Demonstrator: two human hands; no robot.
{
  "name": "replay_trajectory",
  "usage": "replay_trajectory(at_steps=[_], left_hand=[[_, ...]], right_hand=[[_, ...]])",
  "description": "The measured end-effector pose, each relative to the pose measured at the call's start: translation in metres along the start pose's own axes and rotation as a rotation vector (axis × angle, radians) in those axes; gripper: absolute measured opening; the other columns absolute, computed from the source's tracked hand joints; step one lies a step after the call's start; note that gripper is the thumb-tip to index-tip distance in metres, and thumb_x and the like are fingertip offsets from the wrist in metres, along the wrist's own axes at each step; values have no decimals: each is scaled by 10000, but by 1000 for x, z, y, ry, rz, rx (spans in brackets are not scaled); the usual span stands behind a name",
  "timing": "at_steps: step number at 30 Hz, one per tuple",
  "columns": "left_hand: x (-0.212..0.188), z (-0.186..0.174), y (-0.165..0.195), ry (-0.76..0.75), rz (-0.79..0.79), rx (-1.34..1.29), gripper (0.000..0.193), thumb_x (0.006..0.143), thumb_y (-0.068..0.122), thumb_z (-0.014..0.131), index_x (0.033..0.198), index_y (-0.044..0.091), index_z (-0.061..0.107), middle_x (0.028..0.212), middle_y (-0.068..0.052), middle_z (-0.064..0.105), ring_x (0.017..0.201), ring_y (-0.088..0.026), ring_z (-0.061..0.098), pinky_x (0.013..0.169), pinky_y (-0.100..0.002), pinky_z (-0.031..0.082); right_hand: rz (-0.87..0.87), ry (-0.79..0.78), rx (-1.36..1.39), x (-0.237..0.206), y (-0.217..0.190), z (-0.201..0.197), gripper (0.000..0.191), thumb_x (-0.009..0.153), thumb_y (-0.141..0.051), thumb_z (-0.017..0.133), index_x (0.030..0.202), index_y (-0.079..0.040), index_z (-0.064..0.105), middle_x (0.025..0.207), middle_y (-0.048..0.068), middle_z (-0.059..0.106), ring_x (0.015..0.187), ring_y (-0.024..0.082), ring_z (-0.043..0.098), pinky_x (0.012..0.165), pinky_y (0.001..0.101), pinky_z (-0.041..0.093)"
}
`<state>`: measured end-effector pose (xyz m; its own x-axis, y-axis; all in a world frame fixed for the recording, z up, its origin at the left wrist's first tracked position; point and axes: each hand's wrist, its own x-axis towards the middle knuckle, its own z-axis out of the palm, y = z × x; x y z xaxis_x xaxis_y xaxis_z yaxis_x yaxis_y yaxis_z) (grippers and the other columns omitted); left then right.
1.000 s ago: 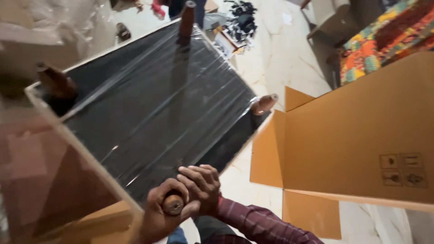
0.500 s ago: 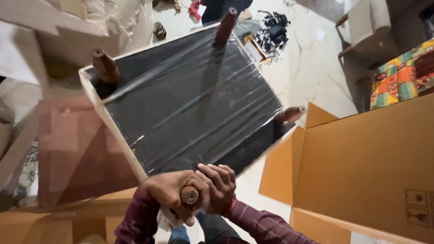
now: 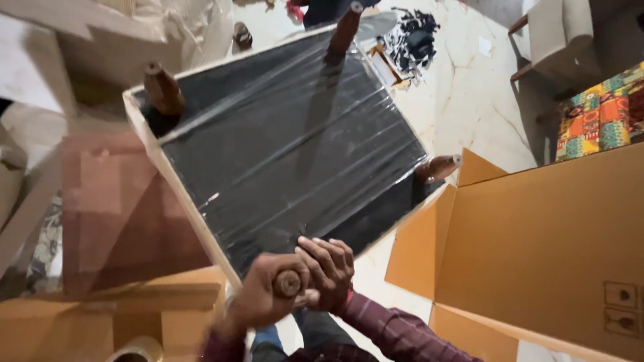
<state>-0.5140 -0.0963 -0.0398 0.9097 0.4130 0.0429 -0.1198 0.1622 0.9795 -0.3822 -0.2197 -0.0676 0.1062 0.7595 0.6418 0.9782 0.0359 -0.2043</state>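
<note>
Left hand and right hand both wrap tight around the near wooden leg of the upturned, film-wrapped stool; steady twisting with a firm grip suits, open box right.

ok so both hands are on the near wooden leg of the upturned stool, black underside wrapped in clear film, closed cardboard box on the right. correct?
Not quite: the head view shows the cardboard box open, flaps spread. Otherwise right: left hand and right hand grip the near leg of the film-wrapped stool.

An upturned plastic-wrapped black-bottomed seat with four brown wooden legs fills the middle. Both hands, the left hand and right hand, close together around its nearest leg. An open brown cardboard box stands right of it; a tape roll lies lower left.
</note>
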Motion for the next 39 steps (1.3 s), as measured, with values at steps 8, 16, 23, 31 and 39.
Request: replay_trajectory(at_steps=[8, 16, 23, 31, 39], left_hand=[[13, -8, 29, -132, 16, -64, 296, 721, 144, 891, 926, 70, 690, 799, -10, 729, 721, -111, 702, 678, -276, 585], [-3, 80, 1, 1039, 118, 358, 221, 768, 80, 847, 833, 66, 637, 795, -41, 686, 661, -122, 657, 607, -271, 542], [26, -31, 19, -608, -105, -14, 219, 717, 46, 865, 797, 54, 662, 752, -13, 710, 684, -118, 673, 627, -274, 566], [-3, 46, 25, 560, 76, 105, 250, 756, 105, 877, 830, 86, 639, 725, -12, 664, 631, -117, 653, 554, -281, 532], [-20, 57, -8, 782, 213, 379, 196, 825, 57, 827, 863, 80, 636, 833, -54, 663, 759, -182, 666, 703, -325, 546]], right_hand=[[21, -48, -52, -3, -1, 1, 438, 976, -444, 572, 1163, -83, 733, 1298, 92, 713, 1194, 268, 654, 1073, 468, 450], [40, -32, -67, -5, 3, 0, 389, 1015, -427, 588, 1175, -107, 740, 1322, 63, 724, 1208, 245, 659, 1080, 449, 458], [-8, -3, -50, -5, 3, -2, 404, 988, -365, 523, 1178, -65, 716, 1302, 114, 702, 1181, 271, 645, 1054, 479, 442], [20, -16, -61, -6, 7, 1, 441, 996, -443, 561, 1184, -85, 737, 1306, 87, 709, 1176, 255, 650, 1054, 463, 454], [7, -19, -39, -18, 3, 14, 407, 1070, -393, 515, 1146, -78, 761, 1252, 80, 739, 1157, 245, 654, 1062, 452, 436]])
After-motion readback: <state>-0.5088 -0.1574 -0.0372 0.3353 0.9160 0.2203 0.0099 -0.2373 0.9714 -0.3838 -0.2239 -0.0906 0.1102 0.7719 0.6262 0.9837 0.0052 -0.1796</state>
